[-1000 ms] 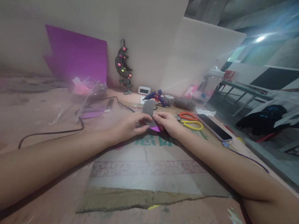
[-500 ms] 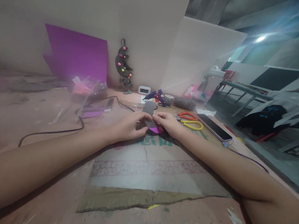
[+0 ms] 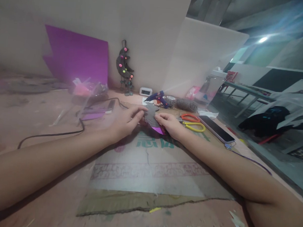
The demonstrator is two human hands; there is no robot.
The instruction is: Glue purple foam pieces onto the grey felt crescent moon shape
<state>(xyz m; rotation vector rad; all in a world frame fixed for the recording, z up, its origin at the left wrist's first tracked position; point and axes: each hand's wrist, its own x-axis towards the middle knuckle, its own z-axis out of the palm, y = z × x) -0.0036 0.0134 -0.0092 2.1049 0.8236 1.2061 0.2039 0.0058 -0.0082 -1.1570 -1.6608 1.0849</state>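
Both hands meet over a flattened cardboard sheet [image 3: 148, 168] on the table. Between them lies a grey cut-out piece [image 3: 150, 115] with a small purple piece [image 3: 158, 130] showing under it. My left hand [image 3: 126, 120] lies on the left side of the grey piece, fingers stretched forward and pressing on its edge. My right hand [image 3: 170, 123] presses its fingertips on the right side of the same piece, fingers curled down. The piece lies nearly flat on the cardboard.
A blue glue gun [image 3: 157, 97] stands just behind the hands, its black cord [image 3: 63, 133] running left. Orange and yellow scissors [image 3: 193, 123] and a phone [image 3: 216, 128] lie to the right. A purple sheet [image 3: 76, 56], a moon ornament [image 3: 124, 67] and a small clock [image 3: 145, 91] stand along the wall.
The grey piece, held up between the fingers before, now lies lower and flatter. My left hand has slid forward and opened its fingers over it. The right hand has barely moved.
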